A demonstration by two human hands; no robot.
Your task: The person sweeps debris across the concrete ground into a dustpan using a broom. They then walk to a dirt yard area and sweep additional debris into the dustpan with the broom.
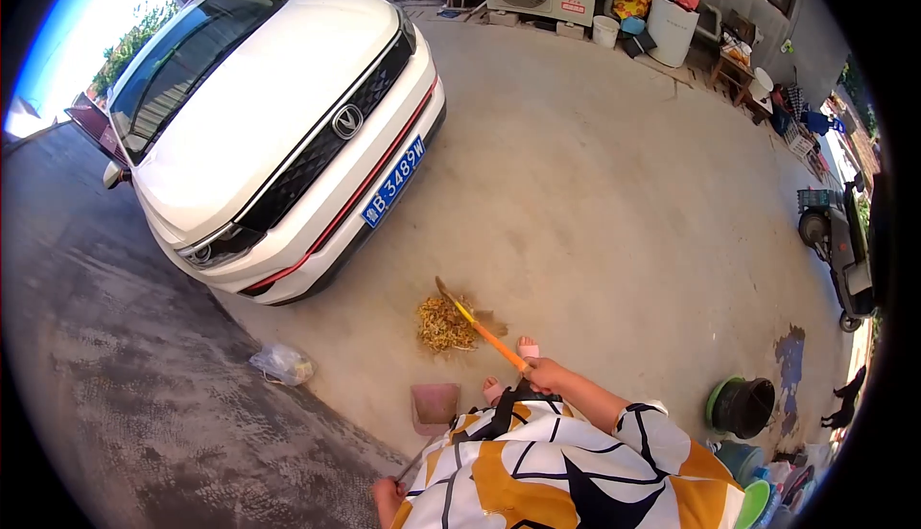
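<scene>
My right hand (543,374) is closed around the orange handle of a broom (485,332), whose head rests against a small yellow-brown pile of debris (443,324) on the concrete. My left hand (387,497) sits low at the frame's bottom and grips the thin handle of a pink dustpan (434,405), which lies flat on the ground just below the pile. My feet in pink slippers (526,348) stand beside the pile. A patterned white, yellow and black garment covers my body.
A white car (278,117) is parked close on the left, its front bumper near the pile. A crumpled plastic bag (283,364) lies left of the dustpan. A dark bucket (743,404) stands at right, a scooter (844,246) farther right, clutter along the back wall.
</scene>
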